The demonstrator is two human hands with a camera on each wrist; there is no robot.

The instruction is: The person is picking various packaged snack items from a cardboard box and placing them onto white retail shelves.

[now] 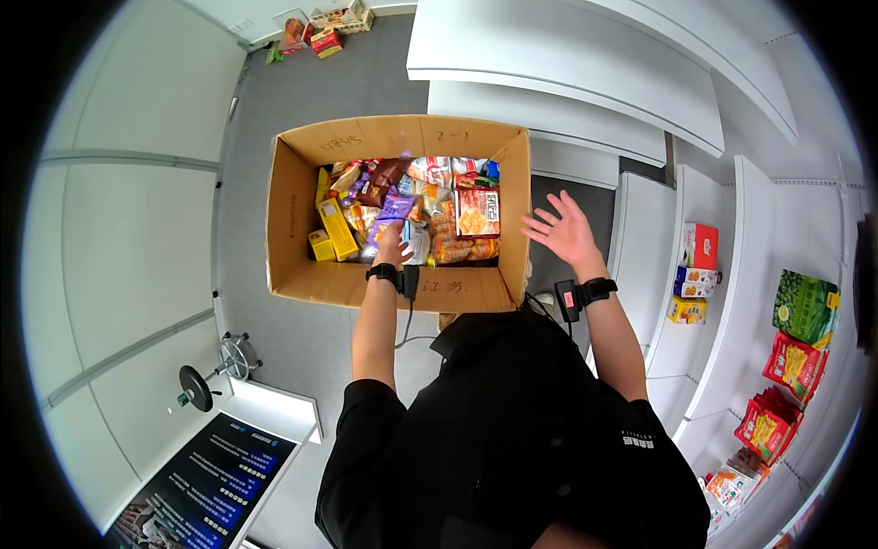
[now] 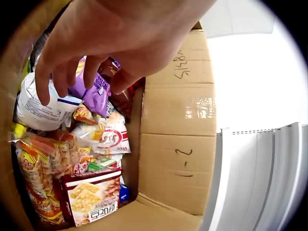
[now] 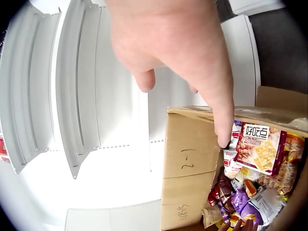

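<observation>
A cardboard box (image 1: 306, 215) full of packaged snacks stands on the floor before the person. The left hand (image 1: 390, 247) is inside it, fingers spread and slightly bent over a purple packet (image 1: 395, 209) and a white packet (image 1: 416, 243). In the left wrist view the left hand (image 2: 115, 43) hangs above the purple packet (image 2: 96, 96); whether the fingertips touch it I cannot tell. Beyond the box's right edge the right hand (image 1: 569, 236) holds nothing, its fingers spread. A biscuit box (image 1: 477, 212) lies at the right inside.
White shelves (image 1: 558, 55) stand beyond the box and to the right, some bearing a red box (image 1: 701, 245), a green bag (image 1: 805, 309) and red bags (image 1: 794, 366). More packages (image 1: 326, 42) lie on the floor at the back. A display screen (image 1: 206, 485) is at lower left.
</observation>
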